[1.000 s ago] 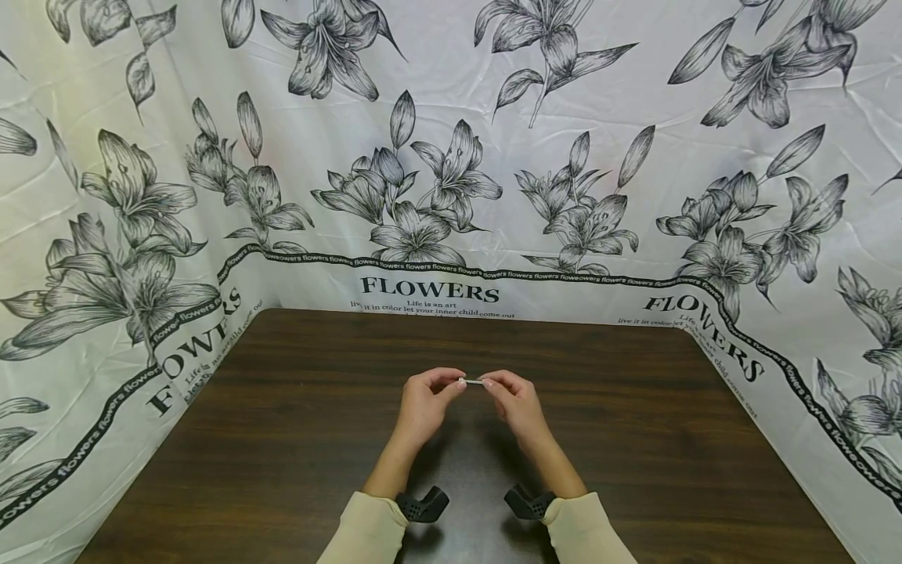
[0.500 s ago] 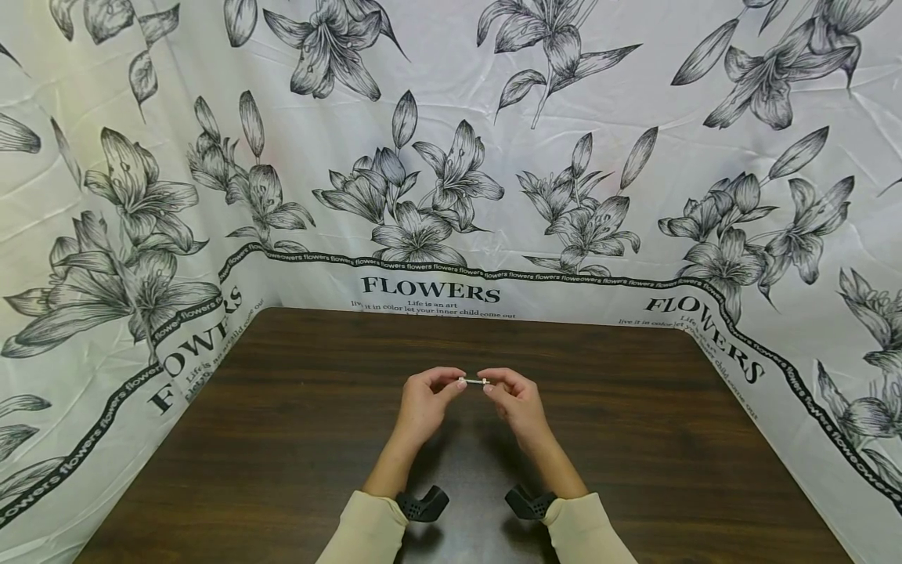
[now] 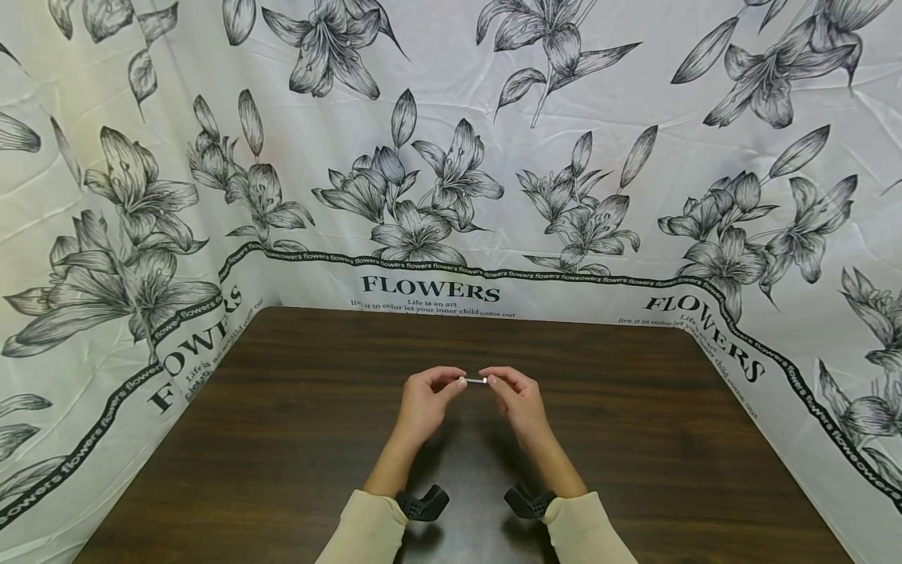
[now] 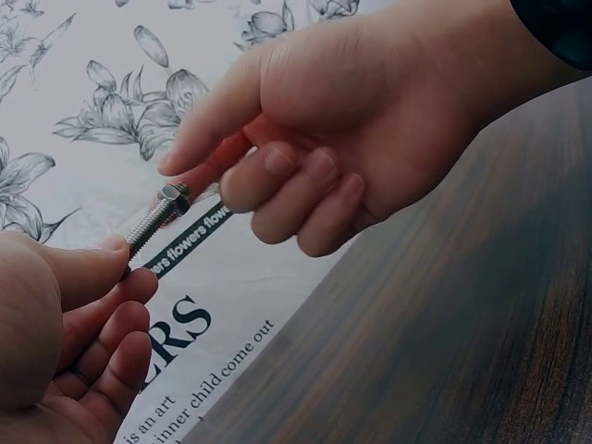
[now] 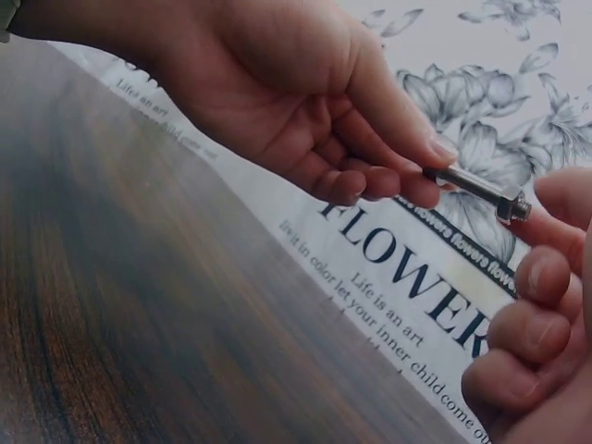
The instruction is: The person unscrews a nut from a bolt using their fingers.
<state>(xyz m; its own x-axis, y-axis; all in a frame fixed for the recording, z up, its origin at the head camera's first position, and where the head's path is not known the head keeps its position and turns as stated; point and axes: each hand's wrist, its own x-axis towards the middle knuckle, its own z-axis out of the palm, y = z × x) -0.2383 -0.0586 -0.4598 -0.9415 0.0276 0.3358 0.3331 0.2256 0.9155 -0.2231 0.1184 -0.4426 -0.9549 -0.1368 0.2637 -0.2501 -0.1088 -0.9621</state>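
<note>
A metal bolt [image 4: 146,231] with a hex nut [image 4: 173,196] near its threaded tip is held above the table. My left hand [image 3: 423,403] pinches the other end of the bolt between thumb and index finger, hiding that end. In the right wrist view, a short length of thread sticks out past the nut [image 5: 511,204]. My right hand [image 3: 520,403] has its thumb and index finger spread around the nut end, very close to it. The thumb stands apart from the nut; whether the index finger touches it, I cannot tell. The other right fingers are curled in.
Below the hands is a dark brown wooden table [image 3: 317,470]. White cloth [image 3: 451,196] printed with flowers and lettering hangs behind and at both sides of it. A black wrist device [image 3: 423,504] sits on the left wrist, another [image 3: 528,502] on the right.
A second ago my right thumb and index finger covered the bolt's right end. They have since parted and shifted slightly right, leaving the nut visible. My left hand stays in place.
</note>
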